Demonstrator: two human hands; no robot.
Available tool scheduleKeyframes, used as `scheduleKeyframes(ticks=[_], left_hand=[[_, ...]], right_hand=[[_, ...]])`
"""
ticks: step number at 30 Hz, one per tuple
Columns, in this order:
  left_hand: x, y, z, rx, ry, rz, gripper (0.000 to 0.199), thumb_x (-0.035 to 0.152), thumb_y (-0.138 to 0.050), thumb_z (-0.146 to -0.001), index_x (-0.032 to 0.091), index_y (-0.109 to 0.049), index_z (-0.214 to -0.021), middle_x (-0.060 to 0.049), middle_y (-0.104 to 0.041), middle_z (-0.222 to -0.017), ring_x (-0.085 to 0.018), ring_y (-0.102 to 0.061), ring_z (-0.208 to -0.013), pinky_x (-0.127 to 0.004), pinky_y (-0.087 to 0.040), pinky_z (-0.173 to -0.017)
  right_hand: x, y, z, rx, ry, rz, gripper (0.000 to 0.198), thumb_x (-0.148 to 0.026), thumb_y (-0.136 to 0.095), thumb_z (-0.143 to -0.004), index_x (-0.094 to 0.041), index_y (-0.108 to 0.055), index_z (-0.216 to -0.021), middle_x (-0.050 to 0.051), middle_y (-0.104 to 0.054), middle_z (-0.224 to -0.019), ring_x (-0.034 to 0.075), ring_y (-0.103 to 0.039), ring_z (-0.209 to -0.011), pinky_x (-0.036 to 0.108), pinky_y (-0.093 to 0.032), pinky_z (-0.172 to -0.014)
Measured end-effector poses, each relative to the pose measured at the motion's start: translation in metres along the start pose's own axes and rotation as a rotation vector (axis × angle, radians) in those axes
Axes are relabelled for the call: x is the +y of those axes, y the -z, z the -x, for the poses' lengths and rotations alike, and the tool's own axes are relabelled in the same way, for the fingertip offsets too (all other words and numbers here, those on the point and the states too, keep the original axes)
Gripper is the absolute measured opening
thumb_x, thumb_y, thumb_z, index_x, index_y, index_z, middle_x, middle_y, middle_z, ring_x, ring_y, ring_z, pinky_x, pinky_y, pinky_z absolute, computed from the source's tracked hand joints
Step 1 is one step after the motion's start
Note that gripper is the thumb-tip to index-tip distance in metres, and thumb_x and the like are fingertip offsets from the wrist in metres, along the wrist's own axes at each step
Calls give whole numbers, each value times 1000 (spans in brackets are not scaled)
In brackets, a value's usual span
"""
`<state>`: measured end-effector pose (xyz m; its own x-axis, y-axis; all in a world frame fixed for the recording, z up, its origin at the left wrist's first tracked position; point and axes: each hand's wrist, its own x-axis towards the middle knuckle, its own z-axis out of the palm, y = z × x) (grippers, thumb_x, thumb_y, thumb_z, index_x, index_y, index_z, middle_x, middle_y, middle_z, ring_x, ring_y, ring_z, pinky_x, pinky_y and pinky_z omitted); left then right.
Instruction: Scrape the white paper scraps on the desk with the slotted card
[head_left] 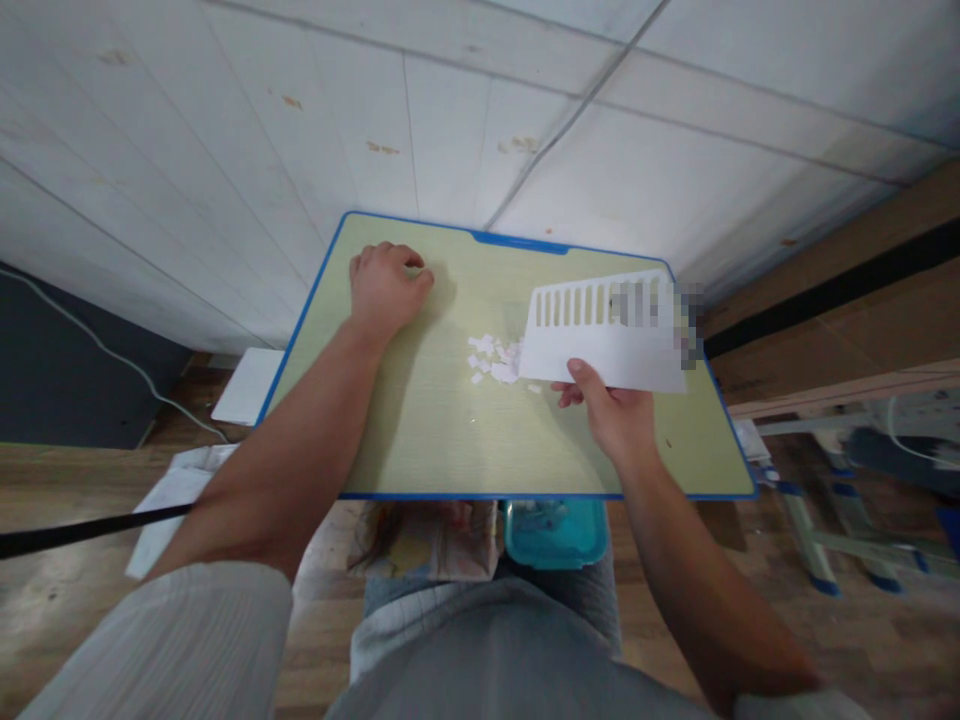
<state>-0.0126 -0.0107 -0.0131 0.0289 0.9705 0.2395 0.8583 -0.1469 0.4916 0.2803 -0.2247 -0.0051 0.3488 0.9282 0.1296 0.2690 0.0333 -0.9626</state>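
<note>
On the far left part of the small table (420, 420), my left hand (386, 288) rests with its fingers curled in loosely. Nothing shows between its thumb and forefinger, though the palm side is hidden. My right hand (619, 405) grips the lower edge of a white sheet with a row of cut-out slots (559, 345), thumb on top and fingers underneath. The sheet is held over the right half of the table. A loose pile of small white paper pieces (504, 362) lies near the table's middle, just left of the sheet and partly behind its edge.
A white panelled wall (337, 120) stands behind the table. Below the front edge are a turquoise plastic container (559, 545) and a patterned cloth item (431, 540) near my lap. White papers (169, 500) lie low on the left, and cardboard (825, 310) stands at right.
</note>
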Motion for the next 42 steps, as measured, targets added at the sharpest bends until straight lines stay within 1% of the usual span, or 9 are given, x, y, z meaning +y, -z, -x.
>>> scheduleKeyframes(ticks=[2,5,14,20,29,34,36,38,42], left_hand=[[0,0,0,3,3,2,37,43,-66,-101,25,-84,-129,-14,-80,-144,-43,-60,-149,-55,-40,-136],[-1,1,0,-7,5,15,38,43,-65,-102,25,-84,-129,-15,-79,-146,-44,-60,-150,-58,-39,-137],[-4,-1,-1,4,-1,21,37,46,-66,-102,26,-84,-128,-13,-80,-144,-42,-61,-148,-55,-41,-137],[-3,0,-1,-2,4,3,37,47,-66,-107,20,-83,-127,-12,-79,-142,-42,-61,-149,-55,-41,-136],[-3,0,0,-2,17,11,38,49,-65,-102,28,-84,-127,-13,-80,-147,-43,-62,-151,-58,-41,-136],[0,3,1,2,-14,-17,59,60,-52,-104,16,-85,-126,-12,-81,-142,-42,-62,-151,-63,-42,-131],[1,4,1,-3,-16,-13,65,64,-48,-105,15,-84,-126,-11,-82,-141,-42,-60,-151,-63,-42,-131],[1,4,1,1,-8,-7,55,63,-54,-103,21,-85,-123,-11,-82,-145,-40,-62,-150,-61,-42,-132],[2,5,2,13,-2,-13,44,52,-60,-102,21,-85,-122,-10,-81,-147,-40,-64,-147,-59,-43,-133]], right_hand=[[1,-5,-3,-53,3,21,46,-69,-85,-98,-23,-77,-91,7,-83,-77,22,-76,-60,38,-68,-65],[2,-5,-3,-5,-3,37,47,-69,-85,-97,-24,-76,-89,6,-81,-73,23,-74,-57,38,-66,-61],[3,18,10,33,-29,-4,34,-55,-87,-94,-27,-72,-82,3,-74,-65,22,-67,-54,38,-62,-53],[6,26,12,160,-3,-34,38,-60,-89,-93,-26,-73,-90,3,-77,-69,21,-67,-52,37,-62,-51],[16,42,22,69,-11,41,38,-59,-90,-98,-26,-76,-84,5,-79,-71,24,-70,-57,41,-66,-60],[13,61,40,-117,-38,111,44,-55,-88,-102,-27,-76,-70,7,-78,-66,27,-76,-62,47,-72,-77],[7,67,48,-181,-78,91,42,-53,-89,-102,-27,-77,-71,7,-78,-65,28,-76,-62,46,-71,-73],[1,71,55,-218,-127,38,37,-53,-92,-98,-26,-78,-77,5,-77,-63,28,-74,-58,44,-68,-63],[-4,69,60,-123,-108,10,43,-59,-93,-97,-28,-74,-73,4,-74,-62,26,-70,-56,42,-65,-56]])
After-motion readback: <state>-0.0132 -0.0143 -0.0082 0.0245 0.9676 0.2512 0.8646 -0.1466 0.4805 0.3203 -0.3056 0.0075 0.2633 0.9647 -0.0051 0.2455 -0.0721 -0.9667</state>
